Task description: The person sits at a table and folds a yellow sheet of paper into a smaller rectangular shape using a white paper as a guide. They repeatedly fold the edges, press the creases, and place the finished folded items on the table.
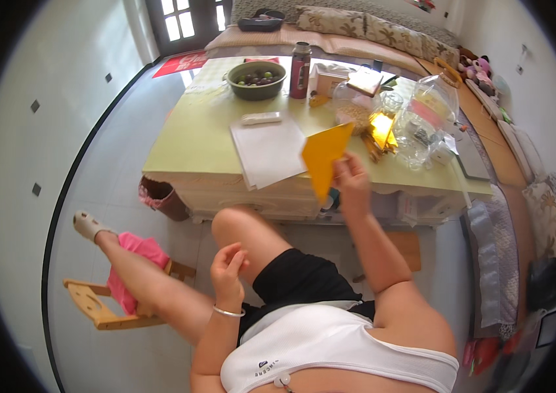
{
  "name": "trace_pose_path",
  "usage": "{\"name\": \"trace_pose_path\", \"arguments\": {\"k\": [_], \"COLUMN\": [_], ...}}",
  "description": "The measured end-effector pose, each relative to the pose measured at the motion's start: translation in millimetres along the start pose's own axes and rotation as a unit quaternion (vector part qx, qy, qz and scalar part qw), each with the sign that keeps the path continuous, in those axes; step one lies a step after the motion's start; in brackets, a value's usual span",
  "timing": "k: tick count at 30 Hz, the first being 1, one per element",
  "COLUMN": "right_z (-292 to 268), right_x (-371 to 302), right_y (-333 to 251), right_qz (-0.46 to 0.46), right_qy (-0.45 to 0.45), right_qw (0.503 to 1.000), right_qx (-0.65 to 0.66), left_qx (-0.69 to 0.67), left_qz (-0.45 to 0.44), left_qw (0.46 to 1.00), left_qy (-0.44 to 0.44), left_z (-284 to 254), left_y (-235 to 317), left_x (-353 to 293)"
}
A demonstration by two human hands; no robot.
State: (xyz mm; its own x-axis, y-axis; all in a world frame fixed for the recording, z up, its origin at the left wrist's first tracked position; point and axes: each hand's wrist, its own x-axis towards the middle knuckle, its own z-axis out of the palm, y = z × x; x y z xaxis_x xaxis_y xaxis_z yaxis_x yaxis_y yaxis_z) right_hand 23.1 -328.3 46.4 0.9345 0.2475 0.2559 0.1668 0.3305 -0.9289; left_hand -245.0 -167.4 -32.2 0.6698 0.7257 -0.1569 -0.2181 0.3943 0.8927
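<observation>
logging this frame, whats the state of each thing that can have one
right hand: raised, shut on orange paper
orange paper: held up over the table edge
left hand: empty, fingers curled, above the thigh
white sheets: flat on table
bowl: holds fruit
red bottle: upright, capped

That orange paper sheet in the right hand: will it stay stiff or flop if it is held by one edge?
The orange sheet is pinched at its lower edge by the right hand and stands up flat without drooping, so it is probably fairly stiff, perhaps thin card. It looks thin, so likely very light and easy to crease.
</observation>
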Motion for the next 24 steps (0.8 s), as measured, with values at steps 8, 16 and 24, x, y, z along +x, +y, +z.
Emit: {"name": "trace_pose_path", "arguments": {"k": [8, 16, 24], "right_z": [-149, -132, -144], "right_x": [125, 202, 228], "right_y": [-36, -1, 31], "right_qz": [-0.144, -0.093, -0.100], "right_qy": [0.171, 0.150, 0.054], "right_qw": [0.767, 0.739, 0.484], "right_qx": [-0.601, -0.651, -0.868], "left_qx": [0.065, 0.037, 0.051], "left_qz": [-0.055, -0.151, -0.158], "left_qw": [0.980, 0.960, 0.964], "left_qy": [0.177, 0.233, 0.209], "left_z": [-112, -164, -167], "left_y": [-58, -91, -101], "left_x": [45, 58, 54]}}
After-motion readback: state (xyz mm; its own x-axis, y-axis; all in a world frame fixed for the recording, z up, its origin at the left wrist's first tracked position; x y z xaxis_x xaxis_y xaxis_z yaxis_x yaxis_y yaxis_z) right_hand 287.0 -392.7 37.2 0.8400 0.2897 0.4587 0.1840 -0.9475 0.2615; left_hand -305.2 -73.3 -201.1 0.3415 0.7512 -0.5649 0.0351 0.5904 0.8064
